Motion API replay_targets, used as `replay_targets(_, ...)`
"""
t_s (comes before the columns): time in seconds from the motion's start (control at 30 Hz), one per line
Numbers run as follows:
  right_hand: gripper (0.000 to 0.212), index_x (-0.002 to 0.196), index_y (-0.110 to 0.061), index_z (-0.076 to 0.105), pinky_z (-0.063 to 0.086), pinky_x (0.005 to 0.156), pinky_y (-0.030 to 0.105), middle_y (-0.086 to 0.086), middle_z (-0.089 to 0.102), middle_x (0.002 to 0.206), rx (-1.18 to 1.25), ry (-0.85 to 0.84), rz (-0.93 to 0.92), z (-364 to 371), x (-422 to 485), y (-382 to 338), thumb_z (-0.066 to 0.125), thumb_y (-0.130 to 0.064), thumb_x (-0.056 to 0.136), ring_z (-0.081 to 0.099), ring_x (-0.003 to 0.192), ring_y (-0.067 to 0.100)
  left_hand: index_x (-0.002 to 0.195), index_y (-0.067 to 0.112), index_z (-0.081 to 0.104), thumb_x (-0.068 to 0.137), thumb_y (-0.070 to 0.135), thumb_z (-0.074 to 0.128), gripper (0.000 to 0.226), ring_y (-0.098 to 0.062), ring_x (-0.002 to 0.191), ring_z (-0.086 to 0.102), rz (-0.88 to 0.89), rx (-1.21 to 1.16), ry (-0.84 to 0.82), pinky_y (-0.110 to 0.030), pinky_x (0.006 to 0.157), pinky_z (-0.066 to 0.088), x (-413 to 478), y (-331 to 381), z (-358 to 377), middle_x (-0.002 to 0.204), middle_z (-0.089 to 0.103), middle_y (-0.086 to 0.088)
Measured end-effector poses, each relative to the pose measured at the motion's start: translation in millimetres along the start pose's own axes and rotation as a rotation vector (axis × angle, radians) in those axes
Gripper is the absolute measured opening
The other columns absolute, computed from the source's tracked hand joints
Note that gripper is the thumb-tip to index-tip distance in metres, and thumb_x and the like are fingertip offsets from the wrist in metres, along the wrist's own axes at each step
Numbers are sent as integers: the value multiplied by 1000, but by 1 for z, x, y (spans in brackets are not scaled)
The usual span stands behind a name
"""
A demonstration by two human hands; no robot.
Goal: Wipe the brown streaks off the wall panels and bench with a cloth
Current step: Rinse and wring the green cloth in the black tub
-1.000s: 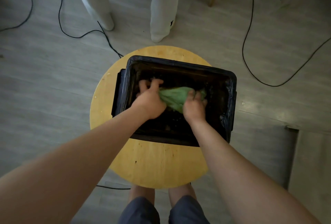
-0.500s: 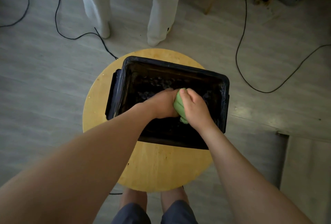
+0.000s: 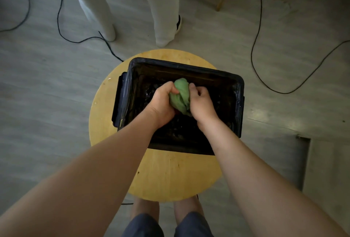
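Head view, grey floor (image 3: 47, 104) crossed by black cables (image 3: 251, 52), a bystander's white-trousered legs (image 3: 164, 9) beyond, round wooden counter (image 3: 170, 176) carrying a black tub (image 3: 189, 67), left grip (image 3: 162, 102) and right grip (image 3: 201, 102) both clenched round a bunched green cloth (image 3: 180, 96) held between them over the tub.

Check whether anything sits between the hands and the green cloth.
Nothing visible does. The left hand and right hand both grip the green cloth, bunched between them over the black tub. The surfaces to wipe are out of view.
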State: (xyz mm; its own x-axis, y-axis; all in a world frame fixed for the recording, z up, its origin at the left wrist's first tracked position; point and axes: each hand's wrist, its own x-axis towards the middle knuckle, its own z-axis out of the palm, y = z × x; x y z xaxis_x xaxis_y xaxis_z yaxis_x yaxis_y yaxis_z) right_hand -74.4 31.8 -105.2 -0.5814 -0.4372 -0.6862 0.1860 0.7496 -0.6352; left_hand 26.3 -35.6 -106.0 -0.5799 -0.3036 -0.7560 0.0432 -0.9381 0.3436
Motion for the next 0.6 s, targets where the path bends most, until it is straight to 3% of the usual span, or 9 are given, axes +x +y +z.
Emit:
replay_targets(0.13, 28, 112, -18, 65, 57, 87, 39, 4, 71, 106, 13, -75, -98, -2, -19, -2, 47, -40, 108, 68, 100, 19, 102, 4, 65, 94, 26, 41, 33, -35, 99, 64, 44, -92, 37, -49, 103, 48, -4, -1, 4, 97, 67, -16)
replay_targets(0.23, 23, 102, -23, 72, 55, 95, 36, -1, 67, 113, -185, -194, -224, -13, -22, 4, 54, -36, 106, 65, 104, 13, 109, 8, 64, 93, 37, 55, 35, -37, 110, 65, -24, -78, 34, -53, 110, 46, -4, 0, -2, 107, 65, -18)
replay_targets(0.33, 10, 99, -27, 71, 44, 102, 26, -3, 52, 122, -470, -212, -362, -32, -13, -1, 66, -35, 99, 57, 113, 13, 96, 13, 68, 97, 37, 60, 25, -29, 91, 69, -67, 113, -13, -42, 93, 52, -6, 2, -8, 94, 67, -13)
replay_targets(0.37, 10, 104, -26, 68, 45, 99, 25, -4, 50, 122, -534, -209, -394, -38, -11, -2, 68, -33, 97, 58, 111, 12, 92, 13, 68, 98, 37, 58, 26, -26, 82, 67, -82, 205, -17, -40, 86, 52, -6, 4, -9, 90, 65, -12)
replay_targets(0.43, 31, 125, -27, 58, 49, 94, 25, -5, 49, 130, -571, -243, -473, -49, -12, -7, 69, -24, 96, 58, 112, 10, 97, 12, 70, 96, 46, 57, 36, -25, 76, 65, -148, 333, -19, -37, 77, 51, -8, 10, -10, 88, 64, -12)
replay_targets(0.5, 53, 144, -33, 47, 47, 100, 23, -8, 45, 143, -597, -373, -571, -54, -12, -11, 65, -16, 97, 52, 126, 8, 102, 11, 71, 92, 61, 51, 54, -28, 80, 64, -257, 366, -49, -38, 79, 50, -8, 18, -10, 90, 66, -14)
replay_targets(0.6, 43, 141, -33, 57, 44, 107, 26, -11, 56, 135, -711, -481, -680, -55, -6, -11, 60, -18, 100, 52, 127, 6, 107, 6, 63, 91, 54, 40, 55, -28, 79, 58, -379, 405, -179, -39, 80, 45, -12, 29, -15, 88, 60, -13)
